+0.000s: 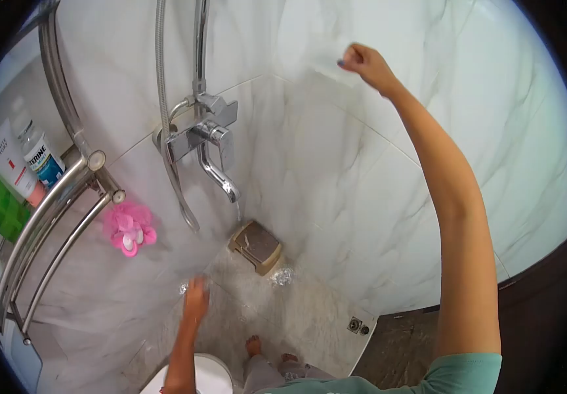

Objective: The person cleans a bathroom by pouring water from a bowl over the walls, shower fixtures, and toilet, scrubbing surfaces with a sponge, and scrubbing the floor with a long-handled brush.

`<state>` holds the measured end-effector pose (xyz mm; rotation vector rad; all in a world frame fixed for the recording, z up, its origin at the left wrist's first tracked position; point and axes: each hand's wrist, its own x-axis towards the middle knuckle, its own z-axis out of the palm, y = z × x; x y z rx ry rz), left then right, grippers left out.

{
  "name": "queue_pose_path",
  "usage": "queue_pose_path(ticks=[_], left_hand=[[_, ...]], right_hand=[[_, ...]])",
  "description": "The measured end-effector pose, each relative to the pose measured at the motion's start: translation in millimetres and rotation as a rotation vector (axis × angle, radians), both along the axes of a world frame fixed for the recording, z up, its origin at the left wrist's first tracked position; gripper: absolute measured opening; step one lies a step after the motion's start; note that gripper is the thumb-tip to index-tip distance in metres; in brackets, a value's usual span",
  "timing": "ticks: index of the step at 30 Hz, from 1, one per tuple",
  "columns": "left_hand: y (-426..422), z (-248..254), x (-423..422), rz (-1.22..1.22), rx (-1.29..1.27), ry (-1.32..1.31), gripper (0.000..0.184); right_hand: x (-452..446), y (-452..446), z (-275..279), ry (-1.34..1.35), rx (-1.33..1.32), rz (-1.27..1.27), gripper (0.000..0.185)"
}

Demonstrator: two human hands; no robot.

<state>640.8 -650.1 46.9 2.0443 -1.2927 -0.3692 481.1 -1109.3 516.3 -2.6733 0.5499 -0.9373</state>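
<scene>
My right hand is raised in front of the marbled wall, its fingers curled into a fist. A faint whitish blur shows beside it, and whether the fist grips anything is hidden. My left hand hangs low, above the floor and near the white toilet lid. Motion smears its fingers, so their hold is unclear. From the chrome faucet spout a thin stream of water runs down towards a small brown stool-like object with a tan rim.
A metal corner rack on the left holds several bottles and a tube. A pink bath puff hangs beneath it. A shower hose drops beside the mixer. Shiny splashes and a drain show on the floor.
</scene>
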Motion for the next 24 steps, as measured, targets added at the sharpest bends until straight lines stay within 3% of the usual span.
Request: queue_pose_path(ticks=[2,3,4,5,7,8,11,13,14,15,17,19,21,23,24], left_hand=[[75,-61,-28,-0.020,0.063,0.088,0.035],[110,-90,-38,-0.089,0.285,0.181,0.033],[151,-122,-54,-0.070,0.231,0.168,0.031],[187,-162,-64,-0.067,0.352,0.105,0.028],[253,-181,-88,0.188,0.463,0.429,0.028],[269,-189,-85,0.133,0.489,0.416,0.028],[309,-223,-64,-0.436,0.439,0.087,0.029],[289,-277,-32,-0.790,0.355,-0.133,0.030],[258,-237,-46,-0.822,0.364,-0.141,0.030],[227,-201,-47,-0.120,0.742,0.163,0.030],[168,-150,-32,-0.080,0.617,0.169,0.028],[123,-151,-6,-0.134,0.468,0.138,0.034],[81,-142,12,-0.108,0.373,0.291,0.029],[39,-81,-8,-0.106,0.288,0.299,0.021],[33,-80,-14,-0.127,0.296,0.292,0.021]], right_hand=[[-35,13,-14,0.013,-0.040,-0.035,0.020],[-54,24,-20,0.033,0.029,-0.041,0.019],[-74,37,-25,0.043,0.150,-0.057,0.017],[-98,35,-35,0.079,0.160,-0.069,0.016],[-139,61,-46,0.059,0.222,-0.148,0.015],[-164,64,-50,0.056,0.237,-0.208,0.015],[-234,58,-63,0.057,0.398,-0.258,0.013],[-291,58,-58,-0.070,0.654,-0.402,0.011],[-319,56,-57,-0.084,0.663,-0.433,0.011],[-347,55,-55,-0.110,0.704,-0.476,0.012],[-384,61,-53,-0.150,0.742,-0.544,0.013],[-405,77,-48,-0.114,0.711,-0.616,0.015],[-418,92,-49,-0.161,0.695,-0.625,0.017],[-429,104,-49,-0.017,0.546,-0.580,0.016],[-433,110,-54,-0.026,0.553,-0.601,0.016]])
